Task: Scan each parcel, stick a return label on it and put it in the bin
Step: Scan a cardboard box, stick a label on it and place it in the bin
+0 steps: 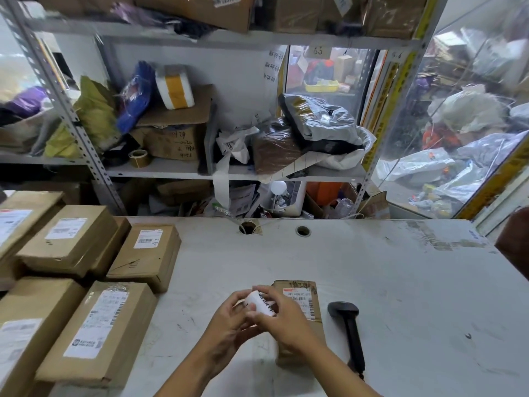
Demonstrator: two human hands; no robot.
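A small brown cardboard parcel [307, 305] with a white shipping label lies on the grey table [400, 282] just in front of me. Above its left edge, my left hand [229, 322] and my right hand [282, 322] together pinch a white return label [262, 303] with black handwriting. A black handheld scanner [350, 330] lies flat on the table to the right of the parcel, untouched. Several more brown parcels [94, 333] with white labels are piled at the table's left side. No bin is clearly in view.
Behind the table stands a metal shelf rack [94, 167] crammed with boxes, bags and a tape roll [137, 158]. Two cable holes [303, 231] pierce the table's far edge. A brown object [515, 242] juts in at the right edge.
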